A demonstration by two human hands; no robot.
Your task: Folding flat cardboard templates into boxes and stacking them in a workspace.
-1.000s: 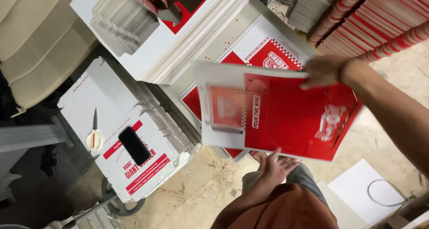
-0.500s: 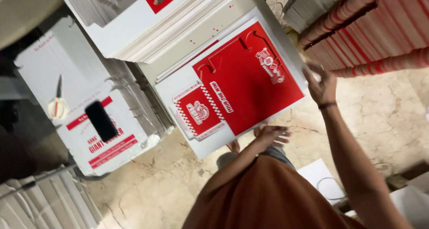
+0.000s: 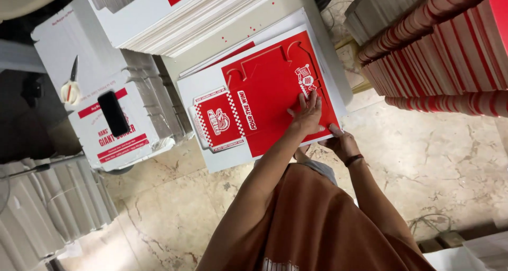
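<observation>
A person in a rust-brown shirt [image 3: 317, 223], seen from above at the bottom of the frame, leans over a flat red cardboard box blank [image 3: 270, 91] lying mid-frame on a stack of white sheets [image 3: 211, 160]. The left hand [image 3: 307, 115] lies flat on the blank's lower right part, fingers [image 3: 313, 99] spread and pressing, closed on nothing. The right hand [image 3: 341, 144] pinches the blank's lower right corner — thumb and fingers closed on the cardboard edge. Left of the stack, a white carton [image 3: 100, 91] carries a black phone [image 3: 113, 113] and a pair of scissors [image 3: 70, 83]. A taller pile of white sheets [image 3: 201, 17] fills the top centre; rows of red-and-white folded boxes [image 3: 444, 49] run along the upper right, over a marble floor [image 3: 450, 160]. The blank overhangs the stack near the pinching hand; a hard pull there could, it seems, crease the corner or slide the top sheets off the pile.
</observation>
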